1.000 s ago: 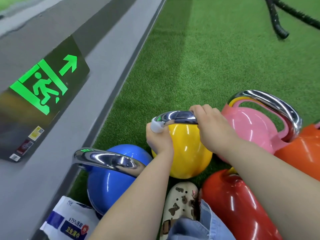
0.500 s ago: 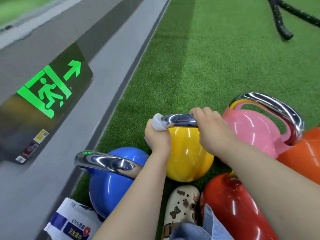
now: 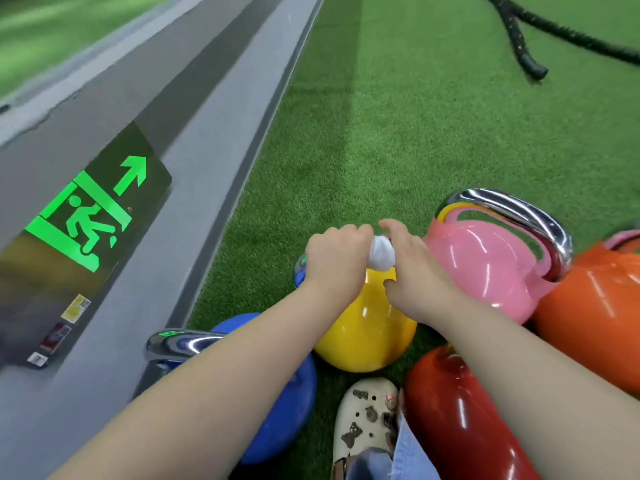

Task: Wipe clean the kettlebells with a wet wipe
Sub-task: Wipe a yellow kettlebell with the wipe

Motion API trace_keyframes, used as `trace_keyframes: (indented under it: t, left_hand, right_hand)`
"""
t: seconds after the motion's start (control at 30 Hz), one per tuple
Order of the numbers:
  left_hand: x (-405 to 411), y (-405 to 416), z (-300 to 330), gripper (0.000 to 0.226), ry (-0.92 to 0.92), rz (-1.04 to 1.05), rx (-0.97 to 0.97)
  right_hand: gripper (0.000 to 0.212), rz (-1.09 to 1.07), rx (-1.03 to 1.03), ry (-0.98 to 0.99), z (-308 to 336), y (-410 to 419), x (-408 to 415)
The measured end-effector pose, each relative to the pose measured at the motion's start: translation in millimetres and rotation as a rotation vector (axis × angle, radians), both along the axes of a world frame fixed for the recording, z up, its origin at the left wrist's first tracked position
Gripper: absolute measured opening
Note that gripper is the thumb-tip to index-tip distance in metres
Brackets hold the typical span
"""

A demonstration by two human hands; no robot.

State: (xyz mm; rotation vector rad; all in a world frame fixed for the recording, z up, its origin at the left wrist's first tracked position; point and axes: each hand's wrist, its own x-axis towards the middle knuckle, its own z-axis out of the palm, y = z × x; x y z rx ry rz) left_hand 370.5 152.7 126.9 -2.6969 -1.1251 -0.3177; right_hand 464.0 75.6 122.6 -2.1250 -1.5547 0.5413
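Your left hand (image 3: 337, 252) and right hand (image 3: 410, 268) both pinch the crumpled white wipe (image 3: 381, 254) above the glossy, round yellow kettlebell (image 3: 367, 334) (fingers curled tight).

Green artificial turf (image 3: 398, 133) covers the floor, with a darker stripe running toward 12 o'clock. At 9 to 11 o'clock a grey wall base (image 3: 194, 140) slants along the turf's edge, carrying a lit green exit sign (image 3: 93, 216) with small stickers below it. Black ropes (image 3: 526, 39) lie at 1 o'clock.
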Motion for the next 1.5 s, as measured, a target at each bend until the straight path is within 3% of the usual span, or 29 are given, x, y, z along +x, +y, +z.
trace_keyframes:
  t: [0.1, 0.33, 0.43, 0.57, 0.7, 0.83, 1.03, 1.17, 1.23, 1.3, 1.4, 1.47, 1.5]
  left_hand:
    - [2.2, 1.1, 0.2, 0.042, 0.046, -0.072, 0.087]
    - [27.7, -6.5, 7.8, 0.028, 0.219, -0.323, 0.177]
    - [38.4, -6.5, 13.6, 0.025, 0.46, -0.428, 0.011]
    - [39.2, 8.3, 24.3, 0.071, 0.616, -0.576, -0.193]
    - [46.9, 7.4, 24.1, 0.052, 0.578, -0.564, -0.228]
    - [72.1, -3.2, 20.9, 0.041, 0.782, -0.51, -0.148]
    - [96.0, -22.9, 0.0, 0.033, 1.106, -0.469, 0.078]
    - [113.0, -31.1, -22.4, 0.032, 1.217, -0.405, 0.032]
    - [116.4, -32.8, -45.3, 0.036, 1.182, -0.453, 0.152]
    - [111.7, -28.5, -64.5, 0.043, 1.283, -0.509, 0.256]
    - [112.5, -27.5, -73.7, 0.033, 1.486, -0.388, 0.123]
    - [122.9, -19.8, -88.8, 0.03, 1.557, -0.576, 0.279]
    - [125.4, -13.1, -98.8, 0.039, 1.526, -0.465, 0.104]
  right_hand:
    - [0.088, -0.005, -0.013, 0.063, 2.1, -5.0, 3.6]
    - [0.081, -0.157, -0.085, 0.142, -4.1, -28.1, 19.4]
    - [0.073, -0.244, -0.134, 0.196, -5.6, -43.3, 25.3]
    - [0.071, -0.332, -0.17, 0.166, -3.6, -61.2, 33.0]
    - [0.059, -0.387, -0.197, 0.116, -1.7, -63.3, 30.3]
    - [0.052, -0.393, -0.257, 0.051, 1.4, -62.2, 27.9]
    - [0.063, -0.412, -0.364, 0.011, 5.5, -61.5, 26.9]
    - [0.065, -0.457, -0.473, -0.019, 7.6, -62.4, 27.0]
    - [0.066, -0.468, -0.531, -0.041, 9.6, -62.2, 26.5]
    - [0.061, -0.472, -0.561, -0.039, 10.4, -61.4, 25.7]
    - [0.062, -0.477, -0.596, -0.01, 10.6, -60.1, 26.7]
    - [0.069, -0.472, -0.612, 0.003, 11.0, -60.3, 27.1]
    - [0.071, -0.47, -0.612, 0.0, 10.9, -60.1, 27.1]
